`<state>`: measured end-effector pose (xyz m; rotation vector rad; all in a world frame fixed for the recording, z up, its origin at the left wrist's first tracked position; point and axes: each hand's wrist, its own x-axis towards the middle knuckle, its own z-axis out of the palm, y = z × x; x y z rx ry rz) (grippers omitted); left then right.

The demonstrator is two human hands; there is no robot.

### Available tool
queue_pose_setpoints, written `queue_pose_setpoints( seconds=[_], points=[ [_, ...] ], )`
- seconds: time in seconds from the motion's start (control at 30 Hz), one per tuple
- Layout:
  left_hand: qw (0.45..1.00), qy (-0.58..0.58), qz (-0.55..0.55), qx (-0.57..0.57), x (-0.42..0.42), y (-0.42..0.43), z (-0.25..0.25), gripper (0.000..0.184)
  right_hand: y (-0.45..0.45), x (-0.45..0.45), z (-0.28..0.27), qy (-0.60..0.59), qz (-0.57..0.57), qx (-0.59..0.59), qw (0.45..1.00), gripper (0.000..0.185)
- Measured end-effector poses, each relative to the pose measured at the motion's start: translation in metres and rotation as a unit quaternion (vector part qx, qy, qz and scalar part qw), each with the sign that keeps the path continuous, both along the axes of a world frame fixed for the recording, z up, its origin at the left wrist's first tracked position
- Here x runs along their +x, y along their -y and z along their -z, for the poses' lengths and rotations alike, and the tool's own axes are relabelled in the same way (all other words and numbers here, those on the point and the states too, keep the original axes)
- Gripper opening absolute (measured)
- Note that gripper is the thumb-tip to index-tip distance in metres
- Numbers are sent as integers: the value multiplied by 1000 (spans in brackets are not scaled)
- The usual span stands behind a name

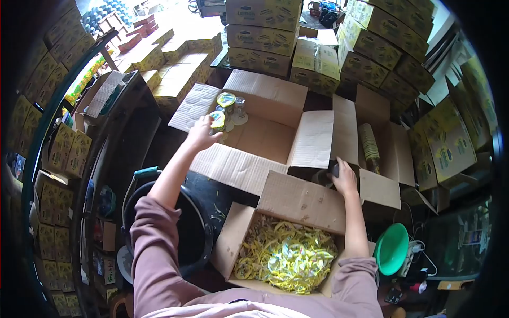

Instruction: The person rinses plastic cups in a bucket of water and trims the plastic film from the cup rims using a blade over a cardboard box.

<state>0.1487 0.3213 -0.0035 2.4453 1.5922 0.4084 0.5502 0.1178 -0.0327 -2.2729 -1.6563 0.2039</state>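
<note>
"Lemon" can be read on the stacked yellow cartons point(261, 38).

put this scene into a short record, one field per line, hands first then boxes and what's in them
left hand: at a lidded cup, grip unclear
right hand: at a dark item, partly hidden
middle box: open, cups in its left part
right box: open, stack of cups inside
front box: open, heaped with yellow strips
</note>
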Motion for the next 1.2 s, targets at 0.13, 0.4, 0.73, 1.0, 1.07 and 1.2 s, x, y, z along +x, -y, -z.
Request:
queue_pose_setpoints(
  seconds=[0.13,0.4,0.73,1.0,1.07,1.2],
  points=[
    [996,-91,-10,-9,54,-54,29,65,38,-10,-28,56,45,73,995,82],
    [994,-107,-33,19,112,-125,82,85,154,-75,-41,-159,32,126,979,52],
    [985,-126,84,79,121,-136,95,62,206,-103,-23,-211,50,41,975,43],
    [991,131,28,16,113,-125,44,49,223,-105,-23,-140,9,18,990,9],
    [981,189,-14,29,102,-111,6,50,237,-113,-20,-154,52,24,986,22],
    [940,339,-10,27,41,-62,-37,34,279,-126,-38,-169,108,88,976,9]
  ],
)
